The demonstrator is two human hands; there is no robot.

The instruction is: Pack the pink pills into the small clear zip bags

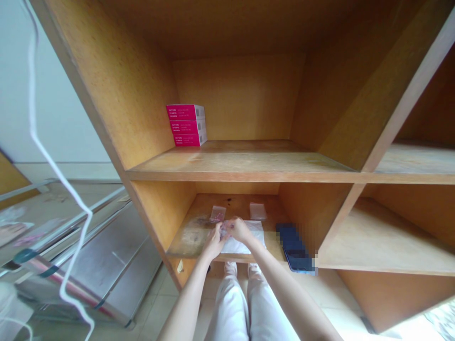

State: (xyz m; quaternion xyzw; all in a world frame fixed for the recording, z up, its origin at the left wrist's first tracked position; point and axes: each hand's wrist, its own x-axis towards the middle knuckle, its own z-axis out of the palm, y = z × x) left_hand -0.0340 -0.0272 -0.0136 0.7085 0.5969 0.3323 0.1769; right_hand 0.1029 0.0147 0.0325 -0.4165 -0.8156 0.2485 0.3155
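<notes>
On the lower shelf, my left hand (213,241) and my right hand (239,230) come together over the left part of a white sheet (250,240). The fingers of both hands are closed in a pinch. Something small, clear and pinkish shows between them, too small and partly hidden to name. Just behind my left hand lies a small clear plastic bag (218,213) with pink bits inside. Another small clear bag (258,211), whitish, lies flat behind the right part of the sheet.
A dark blue phone-like object (296,251), partly pixelated, lies at the lower shelf's right. Three stacked pink boxes (186,127) stand on the upper shelf. A white cable (76,199) hangs at the left, before a metal-framed cart (113,255). Wooden dividers (341,222) bound the compartments.
</notes>
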